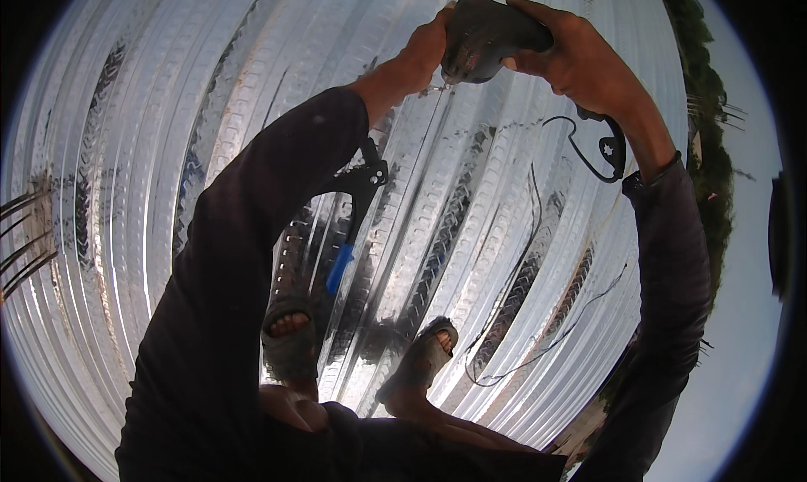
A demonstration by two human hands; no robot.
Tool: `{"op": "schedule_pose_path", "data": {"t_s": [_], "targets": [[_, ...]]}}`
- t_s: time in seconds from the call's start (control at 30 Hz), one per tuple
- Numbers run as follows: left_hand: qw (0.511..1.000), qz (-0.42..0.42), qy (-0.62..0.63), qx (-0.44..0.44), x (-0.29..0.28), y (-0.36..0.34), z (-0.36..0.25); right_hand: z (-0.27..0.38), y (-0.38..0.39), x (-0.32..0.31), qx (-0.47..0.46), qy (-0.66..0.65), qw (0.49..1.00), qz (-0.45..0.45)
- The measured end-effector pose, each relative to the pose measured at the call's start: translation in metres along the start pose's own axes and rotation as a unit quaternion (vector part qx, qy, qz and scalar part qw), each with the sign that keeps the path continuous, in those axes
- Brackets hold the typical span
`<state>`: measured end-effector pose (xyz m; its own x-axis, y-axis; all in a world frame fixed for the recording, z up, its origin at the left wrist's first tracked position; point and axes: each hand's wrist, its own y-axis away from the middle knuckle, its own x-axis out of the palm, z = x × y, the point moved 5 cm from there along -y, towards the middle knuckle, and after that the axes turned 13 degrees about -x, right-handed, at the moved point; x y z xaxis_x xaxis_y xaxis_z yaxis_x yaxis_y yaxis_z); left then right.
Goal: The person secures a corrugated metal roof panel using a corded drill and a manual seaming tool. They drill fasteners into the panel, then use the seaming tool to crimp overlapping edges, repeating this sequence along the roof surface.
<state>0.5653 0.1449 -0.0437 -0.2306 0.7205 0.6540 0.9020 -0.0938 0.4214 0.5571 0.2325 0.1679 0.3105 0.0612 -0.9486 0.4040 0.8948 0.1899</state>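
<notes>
Out in front, near the top of the view, both hands hold a dark, rounded, waisted object with a worn surface; its kind is unclear. My left hand grips its left side, the fingers partly behind it. My right hand closes on its right end, with thumb and fingers at the edge. Under my left forearm, a hand tool with a black curved head and a blue grip shows against the metal decking. Beside my right wrist is a black curved piece with a thin hooked loop.
Ribbed, shiny metal sheets spread beneath me, and my sandalled feet stand on them. A loose dark wire curls over the ribs at the right. Several rods stick out at the far left. Trees and sky lie beyond the right edge.
</notes>
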Motion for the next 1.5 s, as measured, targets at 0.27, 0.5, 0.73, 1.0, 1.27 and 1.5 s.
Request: {"op": "schedule_pose_path", "data": {"t_s": [0.27, 0.5, 0.73, 1.0, 1.27, 1.5], "targets": [[0.991, 0.048, 0.013, 0.128, 0.003, 0.001, 0.008, -0.003, 0.01, 0.004, -0.021, -0.082, 0.993, 0.083], [0.995, 0.033, 0.066, 0.063, 0.01, 0.008, 0.007, -0.012, 0.013, 0.009, -0.086, -0.007, 0.996, 0.035], [0.994, 0.027, 0.081, 0.07, 0.011, 0.009, 0.003, 0.007, 0.003, -0.009, -0.083, -0.04, 0.99, 0.105], [0.993, 0.035, 0.042, 0.105, 0.017, 0.001, -0.018, -0.012, -0.012, -0.019, 0.006, -0.033, 0.991, 0.131], [0.986, 0.051, -0.026, 0.155, 0.034, -0.024, -0.047, -0.033, -0.053, -0.043, 0.136, -0.108, 0.968, 0.182], [0.985, 0.035, -0.048, 0.162, 0.024, -0.031, -0.047, -0.029, -0.059, -0.039, 0.12, -0.18, 0.96, 0.176]]}}
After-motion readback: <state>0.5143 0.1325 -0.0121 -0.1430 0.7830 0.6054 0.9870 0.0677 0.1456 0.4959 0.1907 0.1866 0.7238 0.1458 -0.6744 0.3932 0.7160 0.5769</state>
